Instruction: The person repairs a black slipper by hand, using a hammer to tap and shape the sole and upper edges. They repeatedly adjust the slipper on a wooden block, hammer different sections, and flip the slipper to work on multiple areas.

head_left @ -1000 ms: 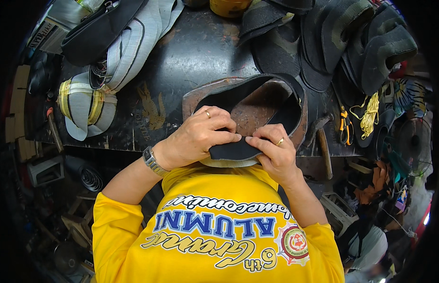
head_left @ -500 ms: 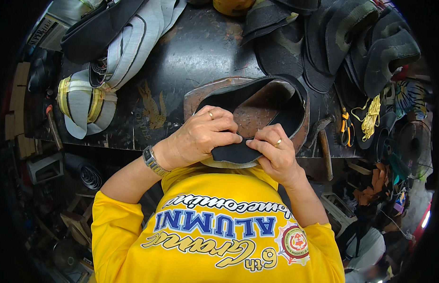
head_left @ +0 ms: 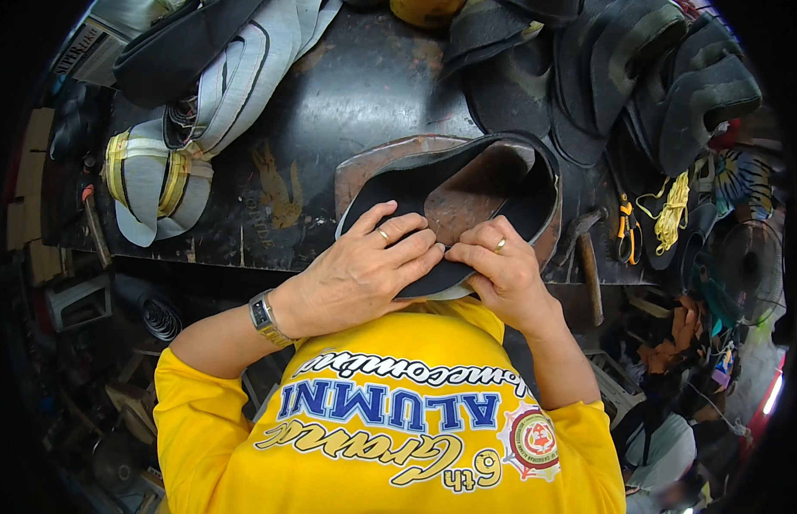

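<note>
A black band with a pale grey outer side [head_left: 542, 193] is bent into an upright loop, its near end close to my body. My left hand [head_left: 364, 265] lies over the near left part of the band, fingers stretched across its edge and thumb hidden beneath. With thumb and bent fingers, my right hand [head_left: 506, 270] pinches the near right edge. The fingertips of both hands almost meet at the near rim. Below and inside the loop shows a worn brown slab [head_left: 354, 174] on the dark table [head_left: 317, 128].
Grey strips [head_left: 244, 77] and a yellow-banded grey roll [head_left: 163, 188] lie at left. Black curved cut pieces [head_left: 578, 94] are stacked at far right. A hammer [head_left: 590, 274], orange-handled scissors [head_left: 626, 231] and yellow cord [head_left: 668, 218] are along the right side.
My left hand has turned and reached over the band, its fingers now further across the edge. Less of the near black surface shows. My right hand keeps its pinch, barely shifted.
</note>
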`<state>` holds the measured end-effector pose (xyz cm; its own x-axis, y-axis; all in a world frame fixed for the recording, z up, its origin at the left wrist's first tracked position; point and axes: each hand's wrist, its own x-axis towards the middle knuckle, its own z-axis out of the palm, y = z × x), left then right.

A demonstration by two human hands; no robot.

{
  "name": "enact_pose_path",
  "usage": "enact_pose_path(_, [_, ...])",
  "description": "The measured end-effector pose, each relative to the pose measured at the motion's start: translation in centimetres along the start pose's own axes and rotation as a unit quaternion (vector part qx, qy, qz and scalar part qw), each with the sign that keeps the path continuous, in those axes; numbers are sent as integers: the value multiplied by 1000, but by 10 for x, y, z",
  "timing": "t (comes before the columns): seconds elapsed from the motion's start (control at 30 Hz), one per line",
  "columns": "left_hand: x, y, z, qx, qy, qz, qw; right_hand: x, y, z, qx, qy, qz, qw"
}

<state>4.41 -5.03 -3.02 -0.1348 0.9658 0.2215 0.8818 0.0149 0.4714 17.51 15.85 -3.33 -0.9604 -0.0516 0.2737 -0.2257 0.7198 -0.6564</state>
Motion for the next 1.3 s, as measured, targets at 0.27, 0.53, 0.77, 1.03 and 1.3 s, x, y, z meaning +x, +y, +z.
enact_pose_path(0.27, [-4,-9,8,-27,35,0,999,-5,1,2,5,17,0,1000])
enact_pose_path(0.53, [1,6,2,53,-8,8,999,-3,-2,-2,-8,-10,3,1000])
enact_pose_path(0.77, [-7,10,7,-39,-25,-9,999,-14,-1,-11,-101,20,-13,995])
enact_pose_path(1.03, [-8,13,11,-44,-23,-26,998,-24,12,-3,-73,41,1,997])
enact_pose_path(1.3, [-5,11,9,-45,-27,-24,998,-16,12,-12,-83,-8,-21,996])
